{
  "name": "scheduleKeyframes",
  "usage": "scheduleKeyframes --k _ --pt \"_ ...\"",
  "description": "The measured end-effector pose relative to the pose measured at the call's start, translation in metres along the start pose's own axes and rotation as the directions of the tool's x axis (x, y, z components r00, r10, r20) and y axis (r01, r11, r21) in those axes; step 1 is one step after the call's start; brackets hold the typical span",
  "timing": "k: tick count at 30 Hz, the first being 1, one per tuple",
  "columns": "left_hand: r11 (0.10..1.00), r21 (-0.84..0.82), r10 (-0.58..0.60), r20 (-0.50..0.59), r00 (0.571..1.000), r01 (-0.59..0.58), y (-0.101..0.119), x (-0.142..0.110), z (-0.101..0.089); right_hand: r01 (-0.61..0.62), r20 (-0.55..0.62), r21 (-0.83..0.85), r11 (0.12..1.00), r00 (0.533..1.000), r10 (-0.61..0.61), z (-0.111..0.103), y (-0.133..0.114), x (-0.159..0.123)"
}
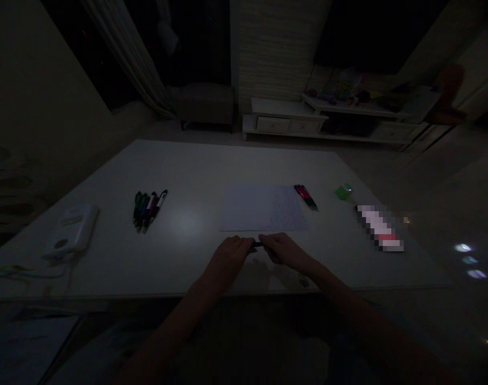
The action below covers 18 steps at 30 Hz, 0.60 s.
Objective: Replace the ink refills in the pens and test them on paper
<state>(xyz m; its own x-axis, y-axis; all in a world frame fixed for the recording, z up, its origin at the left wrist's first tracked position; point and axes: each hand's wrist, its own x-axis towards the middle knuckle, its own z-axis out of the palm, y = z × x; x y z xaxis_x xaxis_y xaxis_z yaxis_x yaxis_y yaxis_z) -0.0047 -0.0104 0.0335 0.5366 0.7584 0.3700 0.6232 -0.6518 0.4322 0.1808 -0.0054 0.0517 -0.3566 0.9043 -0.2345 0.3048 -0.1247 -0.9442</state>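
A short dark stretch of a slim pen [258, 244] shows between my two hands, just above the near part of the white table [191, 171]. My left hand [231, 255] is closed around one end of it. The fingers of my right hand [281, 248] pinch the other end. Both fists cover most of the pen, so its tip and cap cannot be made out. Right behind my hands lies a sheet of paper [247, 208], its right part filled with handwriting. Several red pens [306, 197] rest by the sheet's upper right corner.
Several more pens [147, 211] lie in a bunch on the left. Farther left sits a white box-like device [73, 230] with a cable. A green cube [343, 191] and a blurred-out phone-like object [380, 229] are on the right. The room is dim.
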Motion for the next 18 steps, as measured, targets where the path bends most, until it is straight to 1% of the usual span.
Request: scheduleKeyframes --k 1,2,3,4,5,6,7,8,9,10,11,12,13,14,15,16,17,18 --pt "0.993 -0.086 -0.083 -0.028 0.996 0.08 0.001 0.002 -0.002 0.004 0.0 0.004 1.0 1.0 -0.004 -0.002 -0.002 0.0" --pt "0.961 -0.211 -0.194 -0.057 0.979 0.179 0.002 0.005 -0.003 0.03 -0.008 -0.001 1.0 1.0 -0.03 -0.005 -0.005 -0.001" --pt "0.888 -0.371 -0.321 -0.075 0.944 0.272 0.003 0.008 -0.006 0.069 -0.023 -0.015 0.998 0.997 -0.069 -0.007 -0.008 -0.003" --pt "0.766 -0.548 -0.445 -0.075 0.892 0.336 0.004 0.012 -0.008 0.113 -0.035 -0.037 0.993 0.993 -0.114 -0.008 -0.011 -0.005" --pt "0.606 -0.714 -0.546 -0.051 0.836 0.352 0.006 0.016 -0.01 0.154 -0.035 -0.061 0.986 0.987 -0.156 -0.008 -0.013 -0.007" --pt "0.428 -0.844 -0.612 -0.007 0.791 0.324 0.008 0.019 -0.012 0.194 -0.021 -0.083 0.978 0.98 -0.196 -0.006 -0.015 -0.01" --pt "0.255 -0.928 -0.648 0.045 0.76 0.273 0.01 0.023 -0.013 0.235 -0.004 -0.098 0.967 0.972 -0.236 -0.002 -0.016 -0.012" --pt "0.102 -0.97 -0.661 0.1 0.744 0.222 0.013 0.025 -0.013 0.276 0.009 -0.106 0.955 0.961 -0.277 0.003 -0.016 -0.014" --pt "-0.024 -0.982 -0.656 0.156 0.739 0.186 0.016 0.028 -0.012 0.317 0.002 -0.112 0.942 0.948 -0.319 0.008 -0.016 -0.015" --pt "-0.116 -0.978 -0.639 0.205 0.742 0.17 0.019 0.03 -0.01 0.36 -0.031 -0.12 0.925 0.93 -0.366 0.013 -0.015 -0.015" --pt "-0.174 -0.97 -0.617 0.242 0.749 0.17 0.023 0.031 -0.007 0.4 -0.085 -0.135 0.907 0.907 -0.413 0.017 -0.016 -0.014" --pt "-0.197 -0.964 -0.602 0.261 0.755 0.176 0.026 0.032 -0.003 0.432 -0.157 -0.157 0.888 0.877 -0.455 0.019 -0.017 -0.013" --pt "-0.193 -0.963 -0.591 0.267 0.761 0.188 0.029 0.033 0.001 0.45 -0.241 -0.179 0.875 0.842 -0.482 0.019 -0.019 -0.01" --pt "-0.164 -0.963 -0.579 0.27 0.77 0.214 0.032 0.033 0.005 0.454 -0.339 -0.191 0.87 0.802 -0.493 0.015 -0.021 -0.007" --pt "-0.112 -0.96 -0.559 0.276 0.782 0.258 0.035 0.033 0.008 0.456 -0.444 -0.182 0.871 0.752 -0.487 0.01 -0.024 -0.003" --pt "-0.031 -0.947 -0.528 0.287 0.8 0.319 0.037 0.032 0.011 0.46 -0.547 -0.143 0.876 0.701 -0.457 0.002 -0.027 0.001" --pt "0.089 -0.918 -0.488 0.298 0.82 0.387 0.037 0.031 0.013 0.48 -0.638 -0.064 0.875 0.655 -0.406 -0.008 -0.03 0.006" --pt "0.256 -0.859 -0.445 0.302 0.843 0.443 0.036 0.029 0.014 0.518 -0.69 0.057 0.854 0.638 -0.341 -0.019 -0.032 0.01"
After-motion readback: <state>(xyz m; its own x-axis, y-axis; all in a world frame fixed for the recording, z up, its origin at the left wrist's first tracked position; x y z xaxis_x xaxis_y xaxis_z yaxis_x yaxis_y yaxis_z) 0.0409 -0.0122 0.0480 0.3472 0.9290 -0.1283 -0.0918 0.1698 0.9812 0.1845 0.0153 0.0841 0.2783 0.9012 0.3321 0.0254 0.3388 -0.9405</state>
